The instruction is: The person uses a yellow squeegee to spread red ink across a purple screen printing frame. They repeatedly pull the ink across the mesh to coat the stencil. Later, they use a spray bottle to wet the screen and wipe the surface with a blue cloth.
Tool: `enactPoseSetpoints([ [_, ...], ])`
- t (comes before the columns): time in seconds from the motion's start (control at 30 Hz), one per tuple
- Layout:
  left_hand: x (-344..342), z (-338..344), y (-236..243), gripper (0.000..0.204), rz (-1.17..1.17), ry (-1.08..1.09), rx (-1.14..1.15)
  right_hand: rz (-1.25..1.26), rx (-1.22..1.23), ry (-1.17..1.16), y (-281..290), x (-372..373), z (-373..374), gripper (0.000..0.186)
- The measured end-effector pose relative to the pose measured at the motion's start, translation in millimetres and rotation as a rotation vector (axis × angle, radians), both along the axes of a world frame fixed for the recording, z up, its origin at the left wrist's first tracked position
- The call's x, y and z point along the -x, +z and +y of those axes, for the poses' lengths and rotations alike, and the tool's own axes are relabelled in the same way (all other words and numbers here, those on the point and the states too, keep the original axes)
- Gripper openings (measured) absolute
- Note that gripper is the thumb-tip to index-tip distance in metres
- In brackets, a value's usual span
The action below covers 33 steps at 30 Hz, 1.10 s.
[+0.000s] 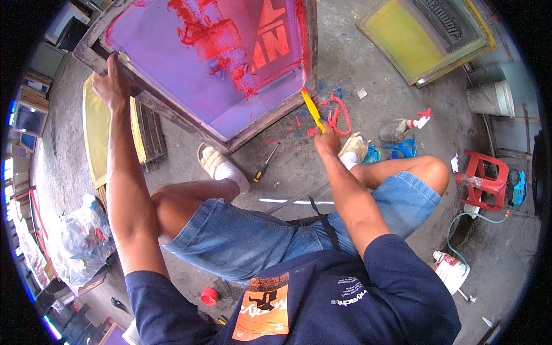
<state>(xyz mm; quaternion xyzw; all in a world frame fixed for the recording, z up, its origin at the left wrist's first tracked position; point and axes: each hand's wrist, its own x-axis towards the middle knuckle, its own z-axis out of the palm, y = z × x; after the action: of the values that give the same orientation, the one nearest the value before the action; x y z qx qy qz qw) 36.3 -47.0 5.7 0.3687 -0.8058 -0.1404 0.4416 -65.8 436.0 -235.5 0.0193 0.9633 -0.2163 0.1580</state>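
A large wooden-framed printing screen point(241, 109) with purple mesh stands tilted in front of me, smeared with thick red paint. My left hand point(112, 83) is closed around the left side of its wooden frame. In my right hand point(328, 140) is a slim yellow scraping tool point(312, 109), gripped at its lower end. The tool's red-smeared tip meets the frame's lower right edge. Beside that hand, a curled red strip point(343, 115) and red and blue scraps lie on the floor.
A screwdriver point(266, 163) lies between my feet. Other screens lean at left point(103, 126) and upper right point(422, 43). At right are a paint-stained container point(397, 130), a red stool point(483, 179), a bucket point(489, 99) and a white bottle point(451, 271). A plastic bag point(83, 244) sits at left.
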Motion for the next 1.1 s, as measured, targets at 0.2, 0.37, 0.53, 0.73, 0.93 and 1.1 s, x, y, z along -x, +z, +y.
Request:
enactPoseSetpoints([
  [0.2, -3.2, -4.7, 2.2, 0.05, -0.022, -0.007, 0.013, 0.162, 0.312, -0.123, -13.5, -48.1, -15.4, 0.034],
  [0.37, -1.5, -4.6, 1.4, 0.051, 0.03, -0.019, -0.056, 0.01, 0.626, -0.381, -20.1, -53.8, -34.4, 0.033],
  [0.53, 3.7, 0.7, 6.5, 0.05, 0.087, -0.03, -0.133, -0.208, 0.829, -0.522, -34.2, -40.8, -29.5, 0.031],
  [0.73, -5.4, -7.6, 0.4, 0.05, 0.014, -0.018, 0.017, -0.435, 0.977, -0.623, 6.5, -63.7, -53.5, 0.028],
  [0.93, -1.1, -6.0, 2.9, 0.05, 0.026, -0.039, -0.023, -0.599, 0.963, -0.596, 9.0, -73.5, -60.2, 0.032],
  [1.1, 3.0, 2.8, 6.4, 0.05, 0.105, 0.0, -0.133, -0.502, 1.019, -0.616, 2.5, -62.5, -53.4, 0.027],
])
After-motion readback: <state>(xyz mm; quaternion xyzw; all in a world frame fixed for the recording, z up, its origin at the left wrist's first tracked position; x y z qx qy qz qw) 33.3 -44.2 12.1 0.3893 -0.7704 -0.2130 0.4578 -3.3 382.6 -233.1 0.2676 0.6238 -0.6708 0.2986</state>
